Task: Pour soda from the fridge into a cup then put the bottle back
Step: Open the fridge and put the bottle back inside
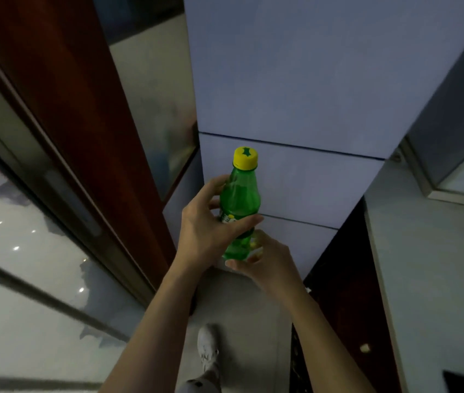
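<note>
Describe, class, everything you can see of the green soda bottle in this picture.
The green soda bottle looks like clear green plastic, with a yellow screw cap still on and a partly hidden label at its waist. It is held nearly upright in the air before the closed white fridge. The left hand wraps its middle; the right hand cups its base.

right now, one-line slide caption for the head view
Both hands, left hand and right hand, hold a capped green soda bottle before the closed fridge.
</note>
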A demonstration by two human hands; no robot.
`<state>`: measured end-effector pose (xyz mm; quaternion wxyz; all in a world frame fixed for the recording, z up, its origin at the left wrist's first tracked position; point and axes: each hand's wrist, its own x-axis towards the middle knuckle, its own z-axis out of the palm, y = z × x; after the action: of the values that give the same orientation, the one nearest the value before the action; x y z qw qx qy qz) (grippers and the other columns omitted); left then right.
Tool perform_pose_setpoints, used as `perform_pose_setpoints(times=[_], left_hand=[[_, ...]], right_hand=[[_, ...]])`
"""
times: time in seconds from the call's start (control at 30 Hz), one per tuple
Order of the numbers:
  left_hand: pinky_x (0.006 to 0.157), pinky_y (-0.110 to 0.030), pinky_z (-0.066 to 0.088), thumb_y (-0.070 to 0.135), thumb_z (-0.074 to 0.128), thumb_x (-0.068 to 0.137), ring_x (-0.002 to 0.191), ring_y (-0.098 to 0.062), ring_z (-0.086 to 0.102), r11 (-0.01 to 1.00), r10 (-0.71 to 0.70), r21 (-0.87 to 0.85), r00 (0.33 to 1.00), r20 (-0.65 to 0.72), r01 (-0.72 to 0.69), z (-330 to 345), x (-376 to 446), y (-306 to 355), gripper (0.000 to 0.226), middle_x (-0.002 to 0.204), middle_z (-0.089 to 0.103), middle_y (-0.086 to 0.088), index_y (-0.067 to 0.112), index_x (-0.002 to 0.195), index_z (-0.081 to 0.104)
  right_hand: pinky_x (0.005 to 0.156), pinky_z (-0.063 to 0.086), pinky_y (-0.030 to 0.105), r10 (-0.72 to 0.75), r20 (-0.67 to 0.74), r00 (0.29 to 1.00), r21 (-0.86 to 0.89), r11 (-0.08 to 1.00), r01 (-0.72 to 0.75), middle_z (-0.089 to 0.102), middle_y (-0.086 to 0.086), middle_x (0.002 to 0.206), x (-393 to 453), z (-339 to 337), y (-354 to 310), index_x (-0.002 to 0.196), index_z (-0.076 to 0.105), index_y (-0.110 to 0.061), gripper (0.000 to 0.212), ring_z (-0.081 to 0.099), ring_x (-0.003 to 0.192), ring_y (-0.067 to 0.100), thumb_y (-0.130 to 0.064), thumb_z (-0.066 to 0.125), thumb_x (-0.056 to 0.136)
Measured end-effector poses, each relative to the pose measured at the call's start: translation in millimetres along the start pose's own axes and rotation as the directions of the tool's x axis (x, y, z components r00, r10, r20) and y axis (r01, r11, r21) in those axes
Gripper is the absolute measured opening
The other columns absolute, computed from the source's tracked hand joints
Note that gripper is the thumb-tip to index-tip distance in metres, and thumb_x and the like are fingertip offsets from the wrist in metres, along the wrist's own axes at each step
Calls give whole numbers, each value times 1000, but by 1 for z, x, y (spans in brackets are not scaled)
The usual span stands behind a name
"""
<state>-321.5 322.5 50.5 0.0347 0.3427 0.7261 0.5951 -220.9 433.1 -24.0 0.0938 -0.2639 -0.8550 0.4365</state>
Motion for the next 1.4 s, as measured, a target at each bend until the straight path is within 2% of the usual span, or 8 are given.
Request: perform_pose_setpoints(times=[0.17, 0.33, 0.57, 0.7, 0.87, 1.07, 1.2, 1.4], left_hand=[[88, -33, 57, 42, 90, 63, 108, -7, 65, 999, 10, -36, 1000, 4, -10, -9, 93, -21, 78, 122, 66, 9, 23, 131, 57], [87, -31, 57, 35, 90, 65, 107, -9, 66, 993, 7, -114, 1000, -20, -9, -22, 172, -30, 70, 117, 69, 7, 23, 127, 60], [74, -6, 47, 18, 91, 65, 96, 6, 64, 992, 48, -110, 989, -138, -64, -28, 237, -28, 63, 108, 69, 10, 20, 122, 63], [75, -8, 48, 32, 92, 63, 96, 7, 64, 991, 71, -97, 973, -218, -94, -34, 263, -20, 65, 106, 69, 17, 29, 121, 61], [71, -15, 53, 33, 92, 64, 86, 7, 65, 989, 110, -62, 942, -317, -136, -51, 297, 1, 59, 96, 69, 23, 32, 115, 63], [69, -11, 50, 36, 90, 65, 84, 7, 66, 978, 174, -30, 884, -434, -207, -65, 325, 30, 50, 89, 71, 24, 36, 109, 67], [69, -21, 54, 37, 87, 67, 83, 4, 66, 974, 198, 3, 854, -481, -225, -75, 335, 44, 48, 89, 70, 22, 34, 109, 65], [67, -2, 43, 26, 89, 68, 85, 13, 62, 975, 206, 44, 810, -548, -219, -90, 337, 53, 52, 89, 69, 22, 39, 110, 62]], right_hand=[[74, 58, 35, 7, -51, 999, 17, 1000, -6, 68, -22, 94, 91, -5, -27, 104, 57, -44, 48, 65, 81, -4, -64, 77, 65], [65, 54, 21, -25, -117, 993, 51, 998, 31, 67, -23, 87, 160, -15, -65, 97, 57, -47, 39, 64, 78, -7, -55, 81, 69], [61, 48, 14, -97, -79, 992, -48, 994, 93, 64, -29, 88, 218, -35, -107, 96, 55, -53, 41, 62, 79, -8, -67, 76, 63], [70, 53, 19, -146, 38, 989, -137, 979, 150, 64, -29, 90, 247, -55, -130, 94, 54, -56, 43, 62, 81, -5, -72, 74, 60], [95, 47, 29, -252, 259, 932, -305, 894, 327, 55, -23, 118, 281, -97, -170, 124, 50, -49, 69, 52, 106, 0, -69, 76, 63], [103, 40, 36, -512, 306, 803, -663, 491, 565, 40, -2, 140, 317, -135, -223, 144, 42, -26, 71, 35, 127, 17, -47, 70, 82], [104, 44, 42, -745, 349, 568, -803, 75, 592, 49, 10, 140, 344, -147, -247, 130, 60, -17, 57, 40, 130, 28, -42, 69, 80], [110, 34, 58, -816, 475, 329, -807, -254, 533, 55, 14, 139, 371, -151, -292, 120, 68, -17, 45, 42, 137, 33, -26, 66, 76]])
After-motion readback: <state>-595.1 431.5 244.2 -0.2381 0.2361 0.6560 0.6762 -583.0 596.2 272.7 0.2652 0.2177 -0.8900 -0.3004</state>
